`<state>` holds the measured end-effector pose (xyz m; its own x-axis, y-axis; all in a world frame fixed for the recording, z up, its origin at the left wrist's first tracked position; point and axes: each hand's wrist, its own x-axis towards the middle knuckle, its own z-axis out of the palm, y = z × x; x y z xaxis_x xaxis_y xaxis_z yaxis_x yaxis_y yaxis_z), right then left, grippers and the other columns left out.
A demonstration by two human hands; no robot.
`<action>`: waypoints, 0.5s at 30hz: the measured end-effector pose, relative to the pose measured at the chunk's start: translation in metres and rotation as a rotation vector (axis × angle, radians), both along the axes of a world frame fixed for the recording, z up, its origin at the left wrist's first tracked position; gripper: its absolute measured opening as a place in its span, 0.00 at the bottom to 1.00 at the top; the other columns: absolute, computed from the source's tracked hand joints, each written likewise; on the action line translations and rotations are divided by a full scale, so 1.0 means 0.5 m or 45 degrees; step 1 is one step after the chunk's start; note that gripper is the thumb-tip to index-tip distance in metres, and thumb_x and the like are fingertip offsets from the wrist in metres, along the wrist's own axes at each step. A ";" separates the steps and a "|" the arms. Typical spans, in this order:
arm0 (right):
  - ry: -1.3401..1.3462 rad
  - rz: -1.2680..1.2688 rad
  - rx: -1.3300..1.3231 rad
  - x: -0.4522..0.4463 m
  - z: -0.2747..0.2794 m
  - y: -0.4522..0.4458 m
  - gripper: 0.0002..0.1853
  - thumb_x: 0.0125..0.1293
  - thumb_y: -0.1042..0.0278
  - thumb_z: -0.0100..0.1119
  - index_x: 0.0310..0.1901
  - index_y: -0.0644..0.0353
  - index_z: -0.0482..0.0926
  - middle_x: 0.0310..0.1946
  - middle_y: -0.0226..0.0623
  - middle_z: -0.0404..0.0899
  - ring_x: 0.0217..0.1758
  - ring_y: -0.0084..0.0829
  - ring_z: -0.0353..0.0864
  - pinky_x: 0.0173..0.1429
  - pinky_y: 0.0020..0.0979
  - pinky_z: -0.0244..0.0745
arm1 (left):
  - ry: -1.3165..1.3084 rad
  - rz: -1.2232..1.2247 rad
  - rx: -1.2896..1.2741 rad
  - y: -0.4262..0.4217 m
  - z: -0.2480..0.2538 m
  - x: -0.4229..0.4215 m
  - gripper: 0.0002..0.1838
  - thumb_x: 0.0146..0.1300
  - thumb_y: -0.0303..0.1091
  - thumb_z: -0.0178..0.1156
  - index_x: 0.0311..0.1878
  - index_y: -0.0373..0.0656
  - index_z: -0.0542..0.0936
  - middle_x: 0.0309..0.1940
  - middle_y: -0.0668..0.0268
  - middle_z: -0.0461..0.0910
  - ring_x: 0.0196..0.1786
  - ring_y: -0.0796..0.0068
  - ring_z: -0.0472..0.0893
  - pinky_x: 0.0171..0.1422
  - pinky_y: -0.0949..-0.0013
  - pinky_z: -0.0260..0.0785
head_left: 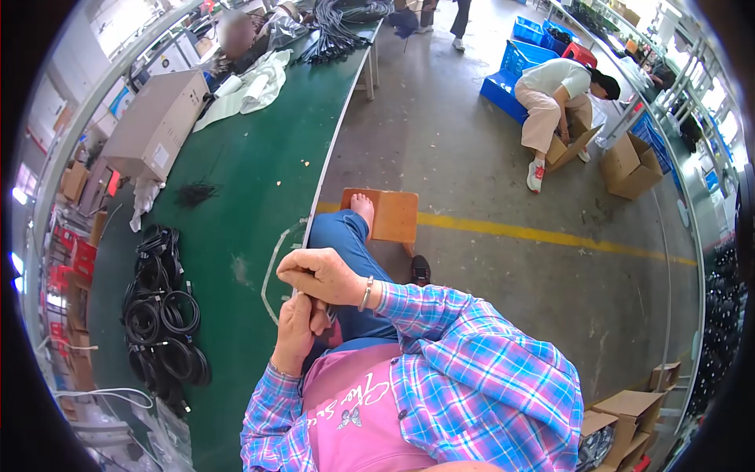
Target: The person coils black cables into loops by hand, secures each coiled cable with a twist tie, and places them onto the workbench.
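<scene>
My right hand [326, 275], with a bracelet at the wrist, is closed in a pinch just above my left hand [297, 330]. The fingers of my left hand are curled shut as well, and the two hands touch or nearly touch over my lap by the table edge. Whatever lies between the fingers is hidden or too small to name. Beside them, a thin pale translucent strand [273, 263] curves over the edge of the green table [228, 197]. I cannot tell whether it runs into my hands.
Coiled black cables [161, 311] lie at the table's left, with a grey box-shaped machine [157, 122] beyond. More cables [342, 27] are heaped at the far end. A wooden stool [393, 216] stands under my foot. A co-worker [558, 86] bends over a cardboard box [578, 149].
</scene>
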<state>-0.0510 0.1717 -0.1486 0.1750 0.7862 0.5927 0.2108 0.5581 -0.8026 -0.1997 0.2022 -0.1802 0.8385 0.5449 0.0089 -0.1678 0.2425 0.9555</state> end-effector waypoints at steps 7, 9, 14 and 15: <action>-0.042 -0.035 0.073 -0.001 -0.033 0.025 0.06 0.62 0.75 0.59 0.40 0.64 0.79 0.33 0.37 0.79 0.37 0.30 0.80 0.42 0.28 0.75 | 0.083 0.061 0.114 -0.016 0.019 0.018 0.23 0.72 0.54 0.42 0.32 0.43 0.69 0.13 0.74 0.60 0.17 0.82 0.60 0.27 0.75 0.59; 0.003 0.066 -0.066 0.004 -0.027 0.022 0.06 0.63 0.75 0.58 0.41 0.64 0.79 0.36 0.38 0.79 0.41 0.30 0.79 0.46 0.27 0.75 | 0.070 0.058 0.192 0.000 0.015 0.013 0.22 0.73 0.54 0.41 0.31 0.45 0.68 0.13 0.75 0.58 0.17 0.82 0.59 0.27 0.74 0.58; -0.003 -0.013 -0.145 0.077 -0.030 0.072 0.13 0.66 0.72 0.55 0.50 0.67 0.75 0.44 0.40 0.79 0.44 0.30 0.80 0.50 0.29 0.76 | -0.410 0.073 -0.575 0.046 0.031 0.022 0.19 0.74 0.52 0.39 0.29 0.51 0.64 0.13 0.80 0.52 0.15 0.84 0.52 0.26 0.74 0.50; 0.395 0.040 -0.319 0.078 -0.021 0.079 0.15 0.69 0.67 0.52 0.53 0.66 0.74 0.41 0.39 0.80 0.38 0.27 0.81 0.44 0.25 0.76 | -0.541 0.043 -0.683 0.068 0.015 0.018 0.18 0.74 0.50 0.41 0.30 0.51 0.64 0.13 0.80 0.52 0.17 0.85 0.53 0.29 0.75 0.50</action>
<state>-0.0118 0.2110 -0.1589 0.2892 0.9074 0.3049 -0.0772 0.3396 -0.9374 -0.1906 0.2361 -0.1728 0.8044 0.5915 0.0551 -0.5175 0.6522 0.5539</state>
